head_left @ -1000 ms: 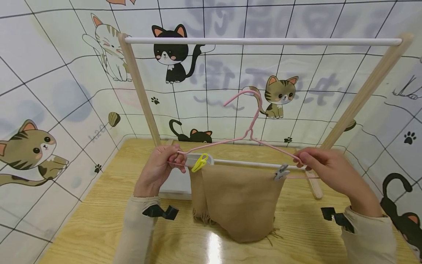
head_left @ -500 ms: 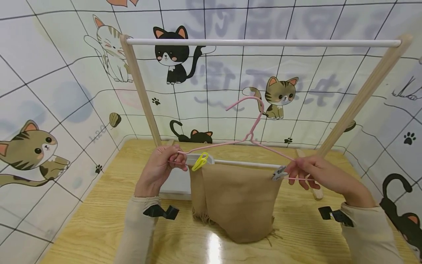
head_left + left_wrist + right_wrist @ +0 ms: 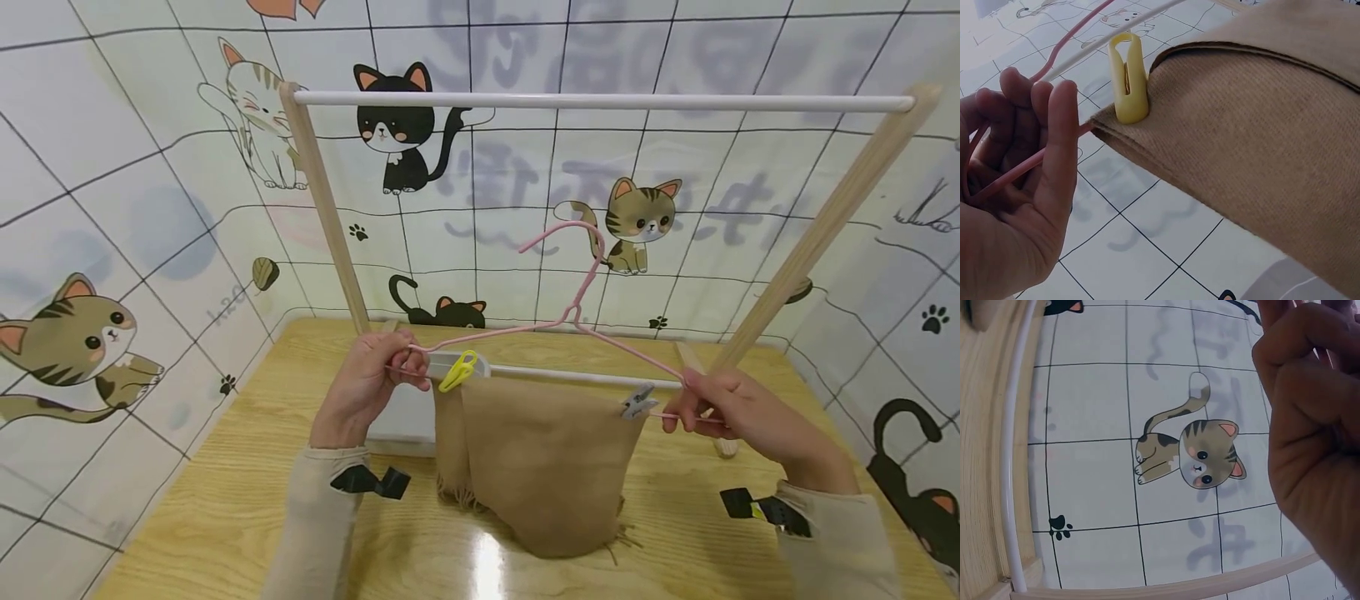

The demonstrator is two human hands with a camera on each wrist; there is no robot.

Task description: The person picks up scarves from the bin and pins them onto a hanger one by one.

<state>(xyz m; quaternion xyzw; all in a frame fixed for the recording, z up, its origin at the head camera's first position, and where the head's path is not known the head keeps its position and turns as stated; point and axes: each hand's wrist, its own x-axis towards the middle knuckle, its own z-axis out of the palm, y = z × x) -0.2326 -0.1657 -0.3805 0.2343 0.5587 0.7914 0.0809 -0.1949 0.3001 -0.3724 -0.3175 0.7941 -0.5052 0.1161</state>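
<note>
A pink clothes hanger is held up between both hands, its hook pointing upward. My left hand grips the hanger's left end, with fingers curled round the wire in the left wrist view. At the right end, my right hand holds the wire between thumb and fingers. A brown fringed scarf hangs folded over the hanger's lower bar. The yellow clothespin clips its upper left corner, and a grey clothespin its upper right. In the right wrist view the right hand shows only partly.
A rack with wooden legs and a white top rail stands behind the hanger. Its lower white rail runs just behind the scarf. A white tray sits on the wooden table, partly hidden by the left hand and scarf.
My right hand has shifted its hold near the hanger's right end, moving in toward the grey clothespin and then slightly outward. The hanger's hook has dropped a little. The left hand keeps its grip.
</note>
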